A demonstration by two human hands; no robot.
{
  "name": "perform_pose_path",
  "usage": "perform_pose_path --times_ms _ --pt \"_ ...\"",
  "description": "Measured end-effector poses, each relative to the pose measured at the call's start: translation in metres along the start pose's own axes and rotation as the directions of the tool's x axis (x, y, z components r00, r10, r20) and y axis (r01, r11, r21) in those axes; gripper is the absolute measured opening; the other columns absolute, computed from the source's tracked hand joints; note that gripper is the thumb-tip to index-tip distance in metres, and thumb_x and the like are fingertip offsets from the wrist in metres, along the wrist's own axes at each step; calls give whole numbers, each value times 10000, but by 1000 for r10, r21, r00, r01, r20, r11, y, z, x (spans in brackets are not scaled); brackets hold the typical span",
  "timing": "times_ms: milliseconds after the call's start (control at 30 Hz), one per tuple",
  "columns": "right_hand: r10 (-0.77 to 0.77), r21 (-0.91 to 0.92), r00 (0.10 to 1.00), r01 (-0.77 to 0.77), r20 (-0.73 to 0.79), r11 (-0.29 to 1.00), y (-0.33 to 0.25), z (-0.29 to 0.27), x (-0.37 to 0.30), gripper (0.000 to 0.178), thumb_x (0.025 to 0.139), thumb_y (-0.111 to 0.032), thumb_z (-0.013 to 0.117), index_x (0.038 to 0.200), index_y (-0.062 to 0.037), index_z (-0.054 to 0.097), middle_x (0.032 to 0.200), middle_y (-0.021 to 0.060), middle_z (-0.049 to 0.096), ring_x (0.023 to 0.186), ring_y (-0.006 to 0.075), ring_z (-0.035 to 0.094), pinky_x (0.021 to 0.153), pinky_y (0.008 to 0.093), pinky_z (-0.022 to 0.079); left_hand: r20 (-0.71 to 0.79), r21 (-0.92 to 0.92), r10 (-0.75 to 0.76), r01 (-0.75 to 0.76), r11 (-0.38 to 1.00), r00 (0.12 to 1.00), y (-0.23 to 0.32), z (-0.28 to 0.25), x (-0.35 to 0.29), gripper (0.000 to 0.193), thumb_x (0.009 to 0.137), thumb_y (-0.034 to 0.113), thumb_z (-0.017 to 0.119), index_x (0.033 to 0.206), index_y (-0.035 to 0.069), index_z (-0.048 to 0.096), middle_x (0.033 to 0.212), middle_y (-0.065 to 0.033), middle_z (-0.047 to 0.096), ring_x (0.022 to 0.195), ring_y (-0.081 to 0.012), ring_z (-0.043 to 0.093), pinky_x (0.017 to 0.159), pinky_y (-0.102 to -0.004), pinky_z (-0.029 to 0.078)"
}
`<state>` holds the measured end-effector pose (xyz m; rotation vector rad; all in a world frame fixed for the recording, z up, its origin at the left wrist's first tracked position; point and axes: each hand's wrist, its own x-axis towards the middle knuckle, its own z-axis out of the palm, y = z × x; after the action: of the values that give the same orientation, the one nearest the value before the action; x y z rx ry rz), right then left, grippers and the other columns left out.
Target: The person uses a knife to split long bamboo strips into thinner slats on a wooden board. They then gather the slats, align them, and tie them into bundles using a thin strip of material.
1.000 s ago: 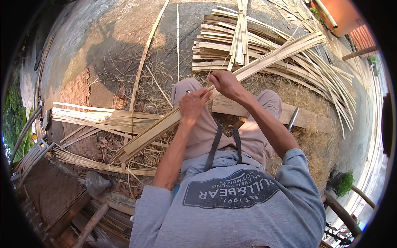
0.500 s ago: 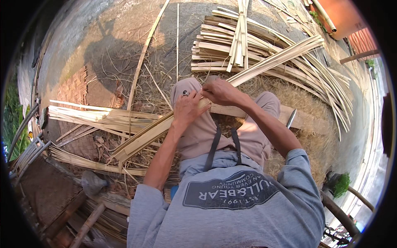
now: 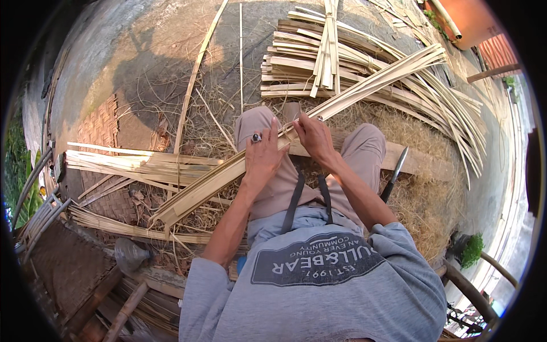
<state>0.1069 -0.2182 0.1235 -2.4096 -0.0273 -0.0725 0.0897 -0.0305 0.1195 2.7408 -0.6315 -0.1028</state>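
Note:
A bundle of long pale bamboo strips lies slantwise across my lap, from the lower left to the upper right. My left hand, with a dark-stoned ring, is closed over the bundle's middle at my left knee. Just right of it, my right hand grips the same bundle, its fingers bent over the strips. Whether a tie runs around the strips between my hands is too small to tell. Beyond the right hand, the end of a wooden stub shows.
A knife with a dark handle rests by the wooden plank, right of my knee. A big stack of strips lies ahead. More strips and a woven mat lie left, near a clear plastic bottle.
My right hand has shifted right and turned, coming down onto the bundle. My left fingers have straightened somewhat along it. The knife's handle, hidden by my right forearm before, now shows.

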Motion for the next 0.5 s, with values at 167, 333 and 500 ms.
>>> perform_pose_path --times_ms 167,333,500 --pt "338 484 940 -313 38 817 5 16 -57 171 996 -147 620 968 20 642 759 138 685 695 185 641 640 321 473 60 -266 1 15 964 998 -22 0 6 574 994 344 610 1483 66 490 1123 -173 591 944 -365 620 883 -475 464" --pt "296 660 776 -630 557 409 26 -13 -29 185 979 -159 683 1021 15 636 925 52 690 830 121 655 748 243 525 129 -283 -122 154 947 984 -25 -31 15 333 969 402 633 1241 237 734 985 -127 589 817 -326 649 752 -456 518" --pt "206 616 650 -760 732 209 33 -19 -17 201 982 -138 687 1060 32 617 956 72 663 863 116 680 800 226 594 83 -284 -209 225 932 974 -18 -23 9 334 956 399 653 1260 282 728 952 -91 592 824 -292 655 755 -442 516"
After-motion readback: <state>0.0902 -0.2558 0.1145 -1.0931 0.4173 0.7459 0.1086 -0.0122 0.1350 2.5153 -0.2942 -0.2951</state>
